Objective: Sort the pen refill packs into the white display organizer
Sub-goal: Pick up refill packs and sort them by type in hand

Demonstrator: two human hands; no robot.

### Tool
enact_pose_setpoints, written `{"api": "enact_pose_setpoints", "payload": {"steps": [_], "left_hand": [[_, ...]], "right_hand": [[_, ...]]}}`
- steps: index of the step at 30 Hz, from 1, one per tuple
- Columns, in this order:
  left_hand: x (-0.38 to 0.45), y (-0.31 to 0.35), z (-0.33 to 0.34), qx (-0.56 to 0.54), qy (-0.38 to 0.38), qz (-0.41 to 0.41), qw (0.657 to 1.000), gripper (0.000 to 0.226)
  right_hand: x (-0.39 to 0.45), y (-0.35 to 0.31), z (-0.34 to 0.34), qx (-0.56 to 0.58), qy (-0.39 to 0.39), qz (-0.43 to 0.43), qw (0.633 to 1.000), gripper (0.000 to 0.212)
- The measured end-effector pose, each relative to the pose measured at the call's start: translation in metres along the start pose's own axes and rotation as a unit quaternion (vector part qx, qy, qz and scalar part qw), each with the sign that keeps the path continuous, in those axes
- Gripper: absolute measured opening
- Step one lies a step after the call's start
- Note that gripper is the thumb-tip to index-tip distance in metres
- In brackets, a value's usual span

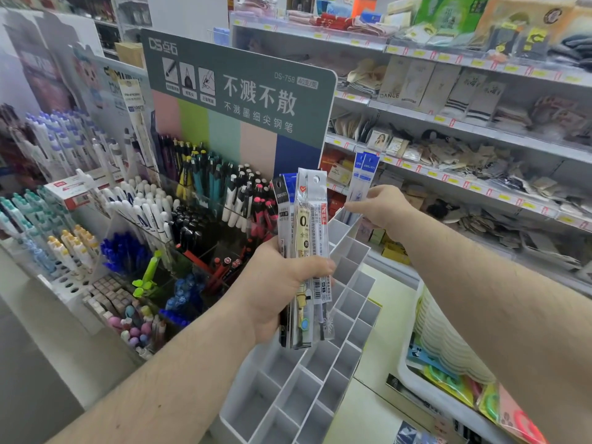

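My left hand [277,288] grips a bundle of several pen refill packs [304,225], upright, above the near half of the white display organizer [323,363]. The organizer is a stepped white grid of open compartments running from bottom centre up to the right. My right hand [381,205] pinches two blue-topped refill packs [363,174] and holds them with their lower ends inside a compartment at the far top end of the organizer. The packs' lower ends are hidden by the compartment wall.
A pen display with a green signboard [243,91] and many pens [205,193] stands to the left. Store shelves [464,129] with packaged goods fill the right. A white bin [426,389] with stacked items sits at lower right beside the organizer.
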State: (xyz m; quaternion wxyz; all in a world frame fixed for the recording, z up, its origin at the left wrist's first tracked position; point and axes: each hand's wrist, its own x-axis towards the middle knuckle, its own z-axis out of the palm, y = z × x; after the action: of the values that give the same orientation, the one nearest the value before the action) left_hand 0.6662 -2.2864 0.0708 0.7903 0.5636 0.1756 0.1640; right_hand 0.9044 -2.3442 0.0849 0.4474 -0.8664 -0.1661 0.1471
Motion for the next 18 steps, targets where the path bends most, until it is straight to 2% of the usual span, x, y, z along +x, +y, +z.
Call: {"api": "enact_pose_setpoints", "payload": {"steps": [2,3,5,8,10,11,14,18], "left_hand": [[-0.001,0.001,0.000,0.002,-0.004,-0.002,1.000,0.035],[-0.002,0.002,0.001,0.003,-0.008,-0.003,1.000,0.034],[-0.004,0.003,0.005,0.007,-0.027,-0.002,1.000,0.032],[-0.006,0.002,0.017,0.024,-0.058,0.002,0.998,0.039],[-0.008,0.002,0.027,0.035,-0.073,-0.001,0.997,0.039],[-0.010,0.001,0.032,0.040,-0.080,-0.005,0.996,0.033],[-0.017,-0.002,0.042,0.034,-0.127,-0.041,0.991,0.023],[-0.024,-0.001,0.042,-0.058,-0.234,-0.140,0.960,0.039]], "right_hand": [[-0.019,0.001,-0.006,0.014,0.036,0.002,0.999,0.070],[-0.032,0.001,-0.010,0.030,0.061,-0.008,0.998,0.070],[-0.066,0.000,-0.015,0.094,0.083,-0.035,0.991,0.053],[-0.120,0.001,-0.022,0.215,0.010,-0.060,0.975,0.014],[-0.154,0.003,-0.025,0.272,-0.064,-0.075,0.957,0.023],[-0.167,0.006,-0.025,0.259,-0.083,-0.084,0.959,0.032],[-0.186,0.016,-0.025,0.190,-0.079,-0.101,0.973,0.042],[-0.195,0.026,-0.035,0.233,-0.081,-0.081,0.966,0.039]]}}
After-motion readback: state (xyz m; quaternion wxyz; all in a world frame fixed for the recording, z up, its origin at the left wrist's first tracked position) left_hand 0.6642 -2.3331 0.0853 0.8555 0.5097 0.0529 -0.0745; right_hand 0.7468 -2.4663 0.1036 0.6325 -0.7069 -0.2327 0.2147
